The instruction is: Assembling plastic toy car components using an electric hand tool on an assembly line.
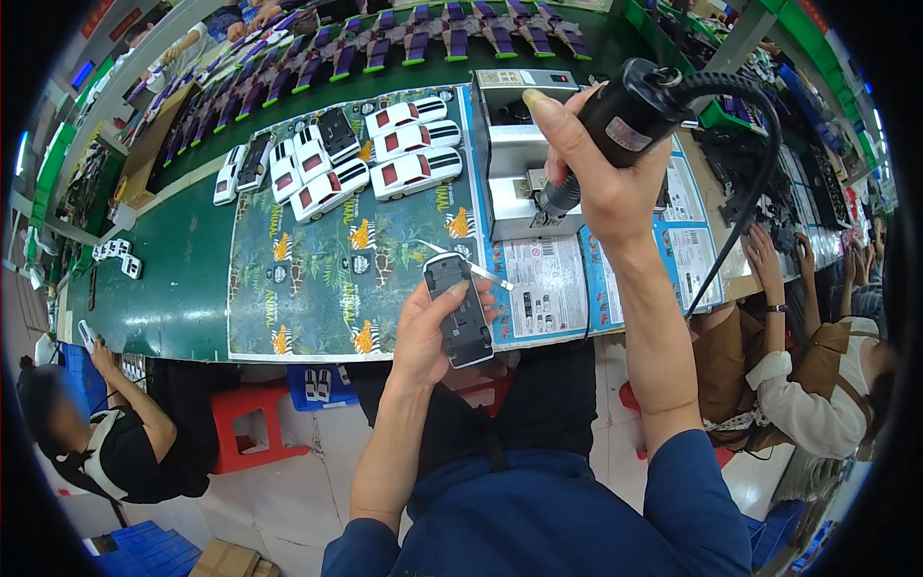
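Observation:
My left hand (419,335) is closed around a toy car (465,322) turned over, its black underside facing up and a thin white rim showing. My right hand (620,192) grips a black electric screwdriver (625,113) with a thick black cable. The screwdriver's tip points down at a metal box (510,178) that looks like a screw feeder; whether they touch, I cannot tell. Between the toy car and the box lies a thin silver strip (492,276), perhaps tweezers. White toy cars (413,173) with black stripes stand grouped to the left of the box, a few with black undersides up.
Printed sheets (317,298) cover the green table (173,288). Along the far side runs a dark conveyor (385,82) bearing several purple-and-green parts. The screwdriver cable (760,173) loops down at the right. One person (135,423) sits at left, others at right (808,385). A red stool (245,428) stands below.

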The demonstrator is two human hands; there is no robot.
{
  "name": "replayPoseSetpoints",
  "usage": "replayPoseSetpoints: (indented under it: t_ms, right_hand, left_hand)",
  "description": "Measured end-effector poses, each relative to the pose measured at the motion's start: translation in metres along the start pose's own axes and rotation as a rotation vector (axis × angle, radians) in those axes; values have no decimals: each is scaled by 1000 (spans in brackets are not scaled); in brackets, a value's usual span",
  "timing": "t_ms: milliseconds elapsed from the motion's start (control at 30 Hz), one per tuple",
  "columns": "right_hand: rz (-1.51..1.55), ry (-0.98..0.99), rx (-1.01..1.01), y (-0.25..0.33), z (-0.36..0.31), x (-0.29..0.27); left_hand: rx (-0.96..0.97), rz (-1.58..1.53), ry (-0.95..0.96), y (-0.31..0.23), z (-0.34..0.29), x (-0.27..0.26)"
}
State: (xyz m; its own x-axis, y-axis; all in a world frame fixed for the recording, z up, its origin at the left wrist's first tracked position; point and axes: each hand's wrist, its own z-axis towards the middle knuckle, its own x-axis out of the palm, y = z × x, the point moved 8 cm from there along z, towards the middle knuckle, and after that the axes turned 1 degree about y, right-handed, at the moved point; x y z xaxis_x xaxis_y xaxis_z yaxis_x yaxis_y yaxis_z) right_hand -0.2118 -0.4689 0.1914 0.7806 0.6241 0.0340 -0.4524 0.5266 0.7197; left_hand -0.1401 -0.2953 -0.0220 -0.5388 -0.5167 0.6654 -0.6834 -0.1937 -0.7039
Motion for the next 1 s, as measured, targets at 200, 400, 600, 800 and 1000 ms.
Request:
replayPoseSetpoints:
  t_ms: [200,400,600,800,1000]
  right_hand:
    - [-28,60,212,-12,1,2]
    - [593,-102,357,-8,-50,-8]
    - [550,33,167,11,-61,33]
    - [485,72,140,8,-68,40]
    - [411,90,144,4,-71,40]
  left_hand:
    - [26,1,1,-2,-3,-1]
    - [64,83,18,-5,-2,13]
    - [67,84,27,-6,-5,11]
    - [47,62,21,-7,-3,13]
    - [42,90,37,-4,-1,12]
